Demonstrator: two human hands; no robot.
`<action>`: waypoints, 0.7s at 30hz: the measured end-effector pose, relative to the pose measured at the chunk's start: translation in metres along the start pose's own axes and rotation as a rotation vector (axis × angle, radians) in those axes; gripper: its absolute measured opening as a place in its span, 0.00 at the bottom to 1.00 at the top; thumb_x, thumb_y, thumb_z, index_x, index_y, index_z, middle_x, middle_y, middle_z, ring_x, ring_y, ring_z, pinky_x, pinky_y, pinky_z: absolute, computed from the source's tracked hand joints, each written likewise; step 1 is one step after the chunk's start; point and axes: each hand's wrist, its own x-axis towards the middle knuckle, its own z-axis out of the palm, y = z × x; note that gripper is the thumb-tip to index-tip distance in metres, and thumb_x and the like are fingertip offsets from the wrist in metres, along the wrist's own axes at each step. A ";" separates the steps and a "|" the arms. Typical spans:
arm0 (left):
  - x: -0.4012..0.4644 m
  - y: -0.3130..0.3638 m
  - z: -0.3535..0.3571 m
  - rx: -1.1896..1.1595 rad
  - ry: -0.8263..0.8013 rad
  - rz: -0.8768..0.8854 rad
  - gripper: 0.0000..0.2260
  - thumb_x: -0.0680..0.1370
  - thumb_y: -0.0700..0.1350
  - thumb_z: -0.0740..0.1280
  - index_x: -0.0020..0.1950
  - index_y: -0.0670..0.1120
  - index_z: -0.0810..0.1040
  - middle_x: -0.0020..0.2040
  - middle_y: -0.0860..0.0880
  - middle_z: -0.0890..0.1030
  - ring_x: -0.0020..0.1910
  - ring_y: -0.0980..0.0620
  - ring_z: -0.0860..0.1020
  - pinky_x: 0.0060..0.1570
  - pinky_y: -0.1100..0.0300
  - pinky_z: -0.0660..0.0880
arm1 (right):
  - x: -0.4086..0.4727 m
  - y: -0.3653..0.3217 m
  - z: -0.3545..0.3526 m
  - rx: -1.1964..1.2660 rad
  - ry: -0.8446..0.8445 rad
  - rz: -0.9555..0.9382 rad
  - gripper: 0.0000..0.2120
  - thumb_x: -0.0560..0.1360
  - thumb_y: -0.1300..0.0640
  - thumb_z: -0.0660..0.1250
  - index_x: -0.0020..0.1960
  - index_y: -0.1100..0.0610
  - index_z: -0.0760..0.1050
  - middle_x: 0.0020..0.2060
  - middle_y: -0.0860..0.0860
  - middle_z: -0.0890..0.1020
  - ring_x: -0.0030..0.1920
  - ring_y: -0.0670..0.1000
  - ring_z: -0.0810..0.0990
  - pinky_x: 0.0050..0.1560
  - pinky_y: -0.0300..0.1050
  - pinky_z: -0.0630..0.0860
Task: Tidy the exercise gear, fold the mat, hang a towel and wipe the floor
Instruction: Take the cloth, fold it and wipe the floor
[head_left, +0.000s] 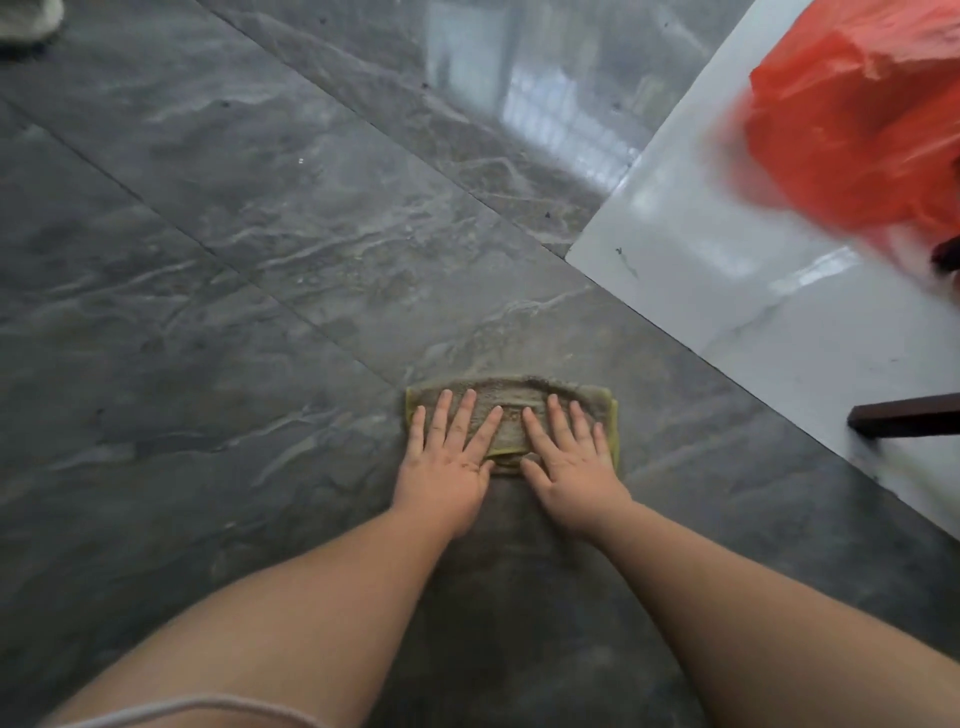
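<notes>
A folded, grey-green cloth (511, 397) lies flat on the dark grey marbled floor (260, 260). My left hand (449, 457) presses on its left half with straight, spread fingers. My right hand (569, 457) presses on its right half the same way. Both palms rest at the cloth's near edge, and both forearms stretch forward from the bottom of the view. The floor behind the cloth, toward me, looks darker and damp.
A white glossy floor section (727, 270) runs along the right, with an orange-red plastic bag (862, 119) on it. A dark wooden furniture leg (904, 421) juts in at the right edge. A pale shoe (28, 18) shows at the top left corner.
</notes>
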 end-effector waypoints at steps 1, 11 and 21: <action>-0.010 -0.016 0.005 -0.013 0.011 -0.014 0.29 0.83 0.58 0.47 0.76 0.58 0.30 0.75 0.49 0.27 0.77 0.43 0.32 0.74 0.41 0.34 | 0.001 -0.015 0.004 -0.004 -0.006 -0.023 0.31 0.83 0.41 0.49 0.80 0.43 0.39 0.79 0.50 0.35 0.78 0.55 0.32 0.76 0.57 0.33; -0.112 -0.162 0.021 -0.155 0.051 -0.460 0.28 0.80 0.58 0.48 0.80 0.57 0.45 0.81 0.47 0.48 0.80 0.41 0.47 0.75 0.42 0.43 | 0.042 -0.193 0.024 -0.183 -0.082 -0.411 0.29 0.83 0.44 0.50 0.80 0.43 0.43 0.80 0.50 0.39 0.79 0.56 0.34 0.75 0.57 0.33; -0.159 -0.278 0.033 -0.338 0.099 -0.726 0.30 0.77 0.57 0.49 0.80 0.55 0.52 0.81 0.46 0.53 0.79 0.40 0.52 0.75 0.42 0.44 | 0.074 -0.352 0.071 -0.297 -0.029 -0.478 0.30 0.82 0.39 0.43 0.78 0.43 0.33 0.74 0.46 0.28 0.76 0.55 0.27 0.73 0.61 0.27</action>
